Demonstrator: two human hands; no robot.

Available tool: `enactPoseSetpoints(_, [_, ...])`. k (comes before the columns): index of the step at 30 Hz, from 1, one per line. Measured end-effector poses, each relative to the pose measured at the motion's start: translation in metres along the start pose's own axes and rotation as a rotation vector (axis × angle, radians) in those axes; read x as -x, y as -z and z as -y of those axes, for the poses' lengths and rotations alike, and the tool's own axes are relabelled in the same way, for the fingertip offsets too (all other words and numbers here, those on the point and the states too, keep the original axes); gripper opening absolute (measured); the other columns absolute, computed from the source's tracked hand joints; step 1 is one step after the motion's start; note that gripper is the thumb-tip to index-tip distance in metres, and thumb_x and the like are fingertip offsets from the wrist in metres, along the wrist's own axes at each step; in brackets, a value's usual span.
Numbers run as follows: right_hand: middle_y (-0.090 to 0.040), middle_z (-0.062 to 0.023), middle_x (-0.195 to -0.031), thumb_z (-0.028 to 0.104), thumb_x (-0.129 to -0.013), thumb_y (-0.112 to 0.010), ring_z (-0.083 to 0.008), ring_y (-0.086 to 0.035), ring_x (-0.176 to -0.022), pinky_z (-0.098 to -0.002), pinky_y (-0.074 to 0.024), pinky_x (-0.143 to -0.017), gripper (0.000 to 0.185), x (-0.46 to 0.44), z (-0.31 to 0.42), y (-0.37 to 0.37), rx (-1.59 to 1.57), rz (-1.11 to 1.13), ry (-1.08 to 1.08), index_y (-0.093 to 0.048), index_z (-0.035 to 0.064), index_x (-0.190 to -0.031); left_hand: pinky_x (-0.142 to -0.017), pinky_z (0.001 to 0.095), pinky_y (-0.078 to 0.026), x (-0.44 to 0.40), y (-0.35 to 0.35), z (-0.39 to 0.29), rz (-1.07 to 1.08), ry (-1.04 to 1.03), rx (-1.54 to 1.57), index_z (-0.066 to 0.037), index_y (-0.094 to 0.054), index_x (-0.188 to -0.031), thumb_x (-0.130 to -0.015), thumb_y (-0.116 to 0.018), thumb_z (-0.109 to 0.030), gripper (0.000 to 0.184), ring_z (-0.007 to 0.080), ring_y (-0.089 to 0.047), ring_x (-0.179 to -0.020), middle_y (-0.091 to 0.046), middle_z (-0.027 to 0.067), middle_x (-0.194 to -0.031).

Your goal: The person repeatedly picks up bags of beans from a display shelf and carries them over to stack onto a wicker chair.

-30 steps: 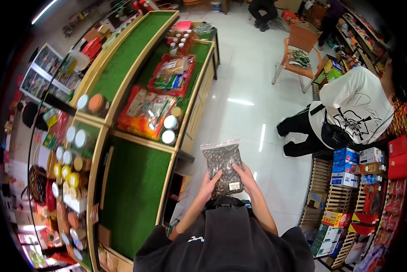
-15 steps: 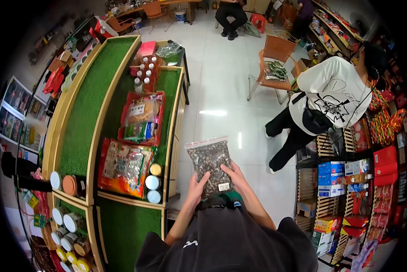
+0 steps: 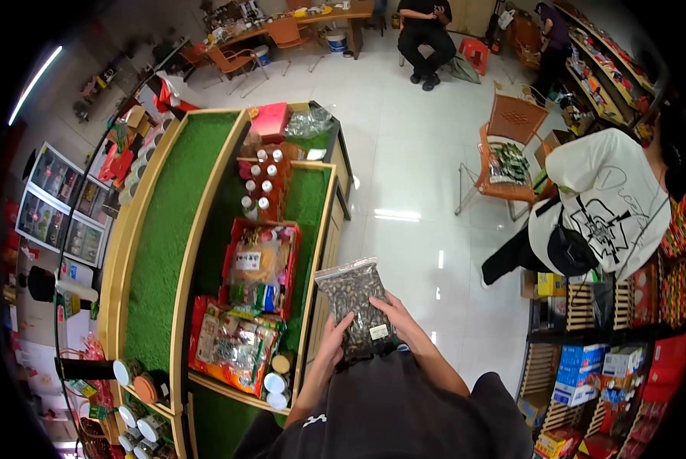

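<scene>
Close to my body, both hands hold a clear zip bag full of small dark, speckled pieces, perhaps seeds or beans. My left hand grips its lower left side, thumb on the front. On the right edge, my right hand is closed with its thumb pressed across the face. A small white label sits near the bag's lower right corner, and the zip edge points away from me. The fingers behind the bag are hidden.
A green-lined wooden display shelf stands left, with a red tray of packets, bottles and jars. A person in a white shirt stands right beside stocked racks. Ahead are a wicker chair and a seated person.
My view has tilted up and turned, so the shelf and chair appear lower and further right. The bag stays in both hands. The person in white leans further toward the right-hand racks.
</scene>
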State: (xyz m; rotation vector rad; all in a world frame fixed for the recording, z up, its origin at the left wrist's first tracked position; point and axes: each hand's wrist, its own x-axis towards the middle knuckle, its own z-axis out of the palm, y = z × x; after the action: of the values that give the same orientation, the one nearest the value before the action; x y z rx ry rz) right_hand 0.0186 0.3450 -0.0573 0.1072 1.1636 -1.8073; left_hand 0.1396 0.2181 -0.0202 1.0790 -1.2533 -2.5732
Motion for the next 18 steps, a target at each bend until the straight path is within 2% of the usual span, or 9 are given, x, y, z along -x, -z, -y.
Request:
enactPoseSetpoints(2, [-0.061,-0.0068,-0.11,0.022,-0.088,-0.063,-0.0133,-0.058,-0.101,-0.0272,-0.0467,-0.085,0.047,-0.037,0.029,-0.001,0.017,-0.015,-0.012,-0.048,0.0017,-0.127,-0.086,0.0342,-0.048,-0.031,-0.012,-0.022,0.002,-0.049,0.013,-0.003,-0.046,-0.127,-0.09,-0.059,-0.015,0.04,0.0186,-0.056,-0.107,-0.057,0.0089,-0.118])
enactPoseSetpoints(4, [-0.06,-0.0077,-0.112,0.018,-0.089,-0.06,-0.0153,-0.059,-0.099,-0.029,-0.0482,-0.085,0.043,-0.063,0.063,-0.014,0.056,0.121,0.019,-0.047,-0.0002,-0.126,-0.088,0.0305,-0.044,-0.052,-0.019,-0.034,-0.099,-0.237,-0.242,-0.001,-0.047,-0.126,-0.09,-0.06,-0.018,0.041,0.0164,-0.055,-0.105,-0.056,0.008,-0.118])
enactPoseSetpoints(5, [-0.059,-0.0079,-0.113,0.019,-0.089,-0.061,-0.0148,-0.058,-0.099,-0.0286,-0.0479,-0.084,0.045,-0.077,0.075,-0.018,0.152,0.151,0.097,-0.046,-0.0006,-0.127,-0.09,0.0298,-0.042,-0.062,-0.02,-0.038,-0.093,-0.293,-0.236,-0.001,-0.048,-0.125,-0.091,-0.059,-0.018,0.04,0.0156,-0.053,-0.107,-0.055,0.0077,-0.12])
enactPoseSetpoints(8, [-0.058,-0.0089,-0.114,0.02,-0.089,-0.061,-0.0148,-0.057,-0.101,-0.0282,-0.0472,-0.085,0.048,-0.107,0.108,-0.033,0.268,0.196,0.049,-0.044,-0.0004,-0.128,-0.09,0.0294,-0.042,-0.09,-0.016,-0.049,-0.107,-0.255,-0.084,-0.001,-0.047,-0.127,-0.091,-0.059,-0.019,0.042,0.0149,-0.052,-0.107,-0.055,0.0071,-0.119])
enactPoseSetpoints(10, [-0.057,-0.0101,-0.116,0.02,-0.089,-0.062,-0.0154,-0.056,-0.103,-0.0281,-0.0468,-0.085,0.05,-0.134,0.104,-0.036,0.358,0.238,0.04,-0.042,0.0001,-0.13,-0.089,0.0291,-0.042,-0.108,-0.007,-0.054,-0.183,-0.275,-0.079,-0.001,-0.047,-0.126,-0.091,-0.059,-0.019,0.041,0.0146,-0.053,-0.104,-0.056,0.0073,-0.117])
enactPoseSetpoints(13, [-0.056,-0.011,-0.12,0.019,-0.089,-0.062,-0.0165,-0.055,-0.106,-0.028,-0.0456,-0.087,0.054,-0.157,0.12,-0.069,0.297,0.169,-0.018,-0.039,0.0002,-0.134,-0.087,0.0281,-0.044,-0.128,0.004,-0.071,-0.22,-0.368,-0.239,-0.001,-0.049,-0.122,-0.09,-0.061,-0.021,0.04,0.0135,-0.055,-0.1,-0.059,0.0071,-0.112])
enactPoseSetpoints(14, [-0.055,-0.0107,-0.12,0.018,-0.088,-0.062,-0.0164,-0.055,-0.106,-0.0281,-0.0449,-0.089,0.055,-0.18,0.111,-0.067,0.407,0.192,0.072,-0.038,0.0001,-0.135,-0.084,0.0272,-0.045,-0.134,0.005,-0.081,-0.261,-0.359,-0.236,-0.001,-0.049,-0.122,-0.09,-0.061,-0.021,0.04,0.0124,-0.056,-0.097,-0.059,0.0066,-0.111])
enactPoseSetpoints(16, [-0.055,-0.0103,-0.121,0.016,-0.088,-0.062,-0.0163,-0.055,-0.106,-0.0284,-0.044,-0.09,0.055,-0.202,0.116,-0.078,0.395,0.245,0.076,-0.038,-0.0003,-0.135,-0.082,0.0265,-0.046,-0.152,0.013,-0.085,-0.311,-0.405,-0.13,-0.001,-0.049,-0.123,-0.09,-0.062,-0.021,0.041,0.0116,-0.056,-0.095,-0.059,0.0064,-0.111])
enactPoseSetpoints(18, [-0.056,-0.0101,-0.121,0.016,-0.088,-0.062,-0.0161,-0.055,-0.106,-0.0284,-0.0434,-0.091,0.054,-0.224,0.128,-0.095,0.471,0.279,0.091,-0.04,-0.0006,-0.134,-0.083,0.0269,-0.045,-0.167,0.023,-0.099,-0.323,-0.435,-0.192,-0.001,-0.048,-0.124,-0.09,-0.061,-0.021,0.042,0.0117,-0.056,-0.097,-0.058,0.0064,-0.113])
